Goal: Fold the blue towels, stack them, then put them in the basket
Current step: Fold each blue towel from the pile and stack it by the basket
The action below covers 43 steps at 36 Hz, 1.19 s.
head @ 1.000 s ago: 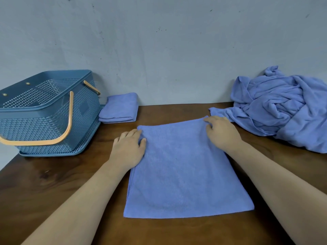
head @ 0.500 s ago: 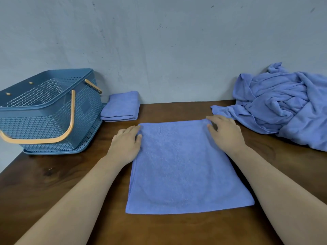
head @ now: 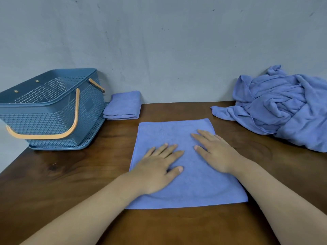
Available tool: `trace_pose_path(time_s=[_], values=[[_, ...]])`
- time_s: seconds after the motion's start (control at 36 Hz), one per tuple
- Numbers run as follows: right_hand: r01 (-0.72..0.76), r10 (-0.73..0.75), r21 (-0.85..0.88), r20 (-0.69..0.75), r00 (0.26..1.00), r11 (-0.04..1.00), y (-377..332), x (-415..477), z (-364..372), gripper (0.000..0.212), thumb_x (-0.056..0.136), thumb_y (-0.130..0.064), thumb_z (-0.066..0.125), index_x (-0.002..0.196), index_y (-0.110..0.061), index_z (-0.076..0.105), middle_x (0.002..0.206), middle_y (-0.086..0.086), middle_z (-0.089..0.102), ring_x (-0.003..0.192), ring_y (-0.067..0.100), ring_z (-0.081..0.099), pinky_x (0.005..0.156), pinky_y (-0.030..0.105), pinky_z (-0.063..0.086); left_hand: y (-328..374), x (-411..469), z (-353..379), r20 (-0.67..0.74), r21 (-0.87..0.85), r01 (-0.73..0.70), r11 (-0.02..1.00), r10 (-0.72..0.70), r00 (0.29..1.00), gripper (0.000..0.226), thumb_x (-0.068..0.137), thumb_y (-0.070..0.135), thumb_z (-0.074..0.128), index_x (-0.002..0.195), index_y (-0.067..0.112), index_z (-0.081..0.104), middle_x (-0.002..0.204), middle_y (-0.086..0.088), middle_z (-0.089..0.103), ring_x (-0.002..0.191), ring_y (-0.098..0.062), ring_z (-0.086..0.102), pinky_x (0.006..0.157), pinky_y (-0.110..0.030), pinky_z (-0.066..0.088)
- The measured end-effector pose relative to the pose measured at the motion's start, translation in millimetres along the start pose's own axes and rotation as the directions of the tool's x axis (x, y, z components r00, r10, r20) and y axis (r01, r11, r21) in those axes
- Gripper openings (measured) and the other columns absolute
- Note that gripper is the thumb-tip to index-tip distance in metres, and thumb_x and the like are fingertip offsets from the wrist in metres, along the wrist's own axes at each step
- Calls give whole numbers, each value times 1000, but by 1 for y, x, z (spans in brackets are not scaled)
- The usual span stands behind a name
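Both hands — left hand (head: pixel 157 171), right hand (head: pixel 215 152) — lie flat, fingers spread, on the towel (head: pixel 191 188); the basket (head: pixel 51 110) looks empty.

No text, label, brand, number or sign can be read anywhere in the view. A diamond-shaped panel (head: pixel 89 105) is seen on one wall of the blue perforated plastic basket (head: pixel 53 121), but no lettering can be made out on it.
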State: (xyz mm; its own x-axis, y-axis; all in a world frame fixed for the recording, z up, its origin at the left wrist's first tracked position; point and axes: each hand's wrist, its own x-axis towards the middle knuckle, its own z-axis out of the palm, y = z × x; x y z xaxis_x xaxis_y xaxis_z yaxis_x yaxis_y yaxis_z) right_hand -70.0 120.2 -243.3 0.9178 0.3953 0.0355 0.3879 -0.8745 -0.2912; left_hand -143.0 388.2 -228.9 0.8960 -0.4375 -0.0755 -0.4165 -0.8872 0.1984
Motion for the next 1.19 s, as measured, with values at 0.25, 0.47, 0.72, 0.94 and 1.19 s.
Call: trace_pose_path(time_s=[0.25, 0.47, 0.72, 0.94, 1.19], values=[[-34, 37, -60, 52, 998, 998, -7, -2, -3, 69, 104, -70, 19, 167, -45, 8, 176, -13, -5, 161, 6, -9, 131, 39, -2, -42, -16, -13, -33, 80, 370, 925, -369, 929, 74, 107, 65, 14, 170, 29, 2, 178, 6, -5, 162, -10, -11, 131, -52, -5], [-64, 69, -72, 79, 994, 995, -11, -3, -4, 71, 102, -75, 19, 165, -50, 2, 175, -14, -12, 161, 11, -16, 131, 41, -4, -7, 41, -22, -36, -62, 216, 974, -219, 975, 66, 109, 62, 26, 168, 34, 19, 177, 10, 10, 163, -16, 2, 131, -48, 5], [-106, 111, -51, 103, 988, 993, -12, -3, -6, 68, 96, -84, 18, 159, -64, -1, 175, -15, -14, 161, 19, -21, 131, 41, -5, -85, 72, -25, -26, -47, 350, 936, -351, 936, 86, 96, 85, 22, 168, 43, 3, 177, 6, -9, 163, -19, -13, 131, -48, -2], [-110, 117, -71, 118, 986, 991, -17, -6, -12, 70, 97, -83, 17, 161, -61, 1, 176, -15, -12, 161, 17, -18, 131, 44, -4, -78, 66, -28, -41, 8, 329, 944, -328, 944, 78, 102, 76, 21, 169, 37, 7, 178, 9, -3, 164, -23, -9, 130, -55, 1], [2, 18, -144, 139, 990, 990, -69, -68, -8, 75, 103, -76, 21, 168, -43, 3, 176, -8, -11, 162, 14, -13, 132, 39, -1, -1, -33, -4, -33, -12, 84, 996, -84, 996, 73, 104, 73, 23, 168, 40, 8, 176, 17, -6, 162, -8, -11, 132, -42, 0]])
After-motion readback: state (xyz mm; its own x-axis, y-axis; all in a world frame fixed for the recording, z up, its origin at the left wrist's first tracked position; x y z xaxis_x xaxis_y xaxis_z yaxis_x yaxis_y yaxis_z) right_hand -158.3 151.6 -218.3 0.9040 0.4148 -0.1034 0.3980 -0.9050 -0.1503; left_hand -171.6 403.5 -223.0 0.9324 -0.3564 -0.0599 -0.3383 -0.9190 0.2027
